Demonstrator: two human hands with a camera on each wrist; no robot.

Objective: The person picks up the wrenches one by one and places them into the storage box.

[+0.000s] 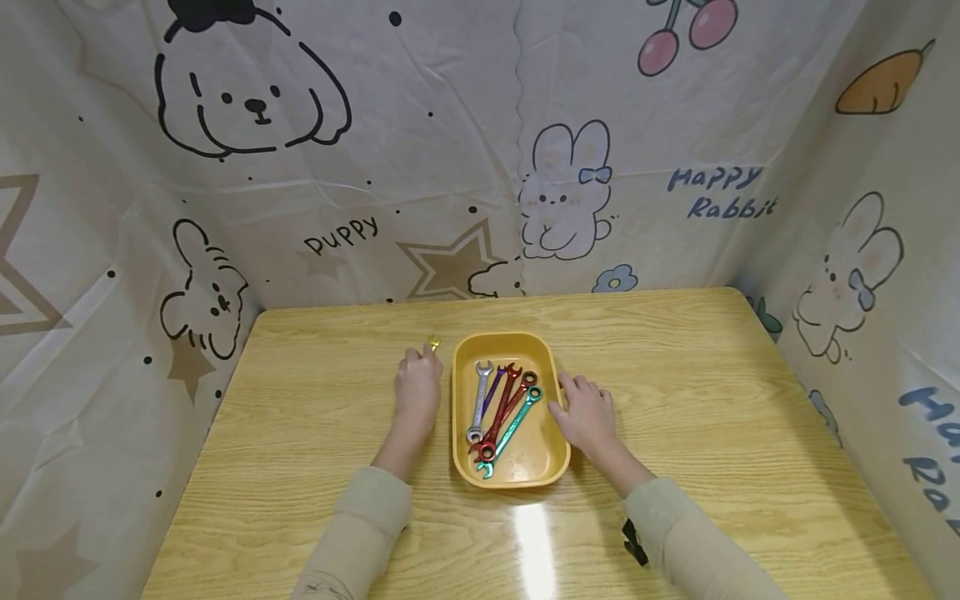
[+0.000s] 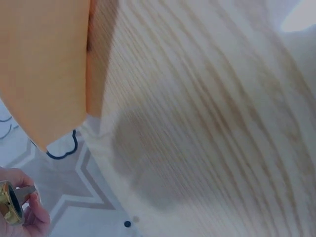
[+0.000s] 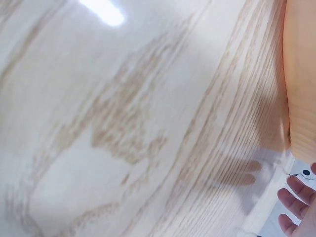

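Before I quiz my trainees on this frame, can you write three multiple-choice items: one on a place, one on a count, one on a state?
1. Where does the yellow tray sit?
A. between the two hands
B. left of both hands
C. at the table's far right corner

2. How many wrenches lie in the tray?
A. two
B. nine
C. four or five

3. What is the left hand doing?
A. lying flat and empty
B. pinching a small gold piece
C. lifting the tray

Answers: 1 A, the left hand lies to the tray's left, the right hand to its right. 2 C, silver, purple, red and teal ones show, perhaps a second red. 3 B, the left wrist view shows fingers on gold metal.
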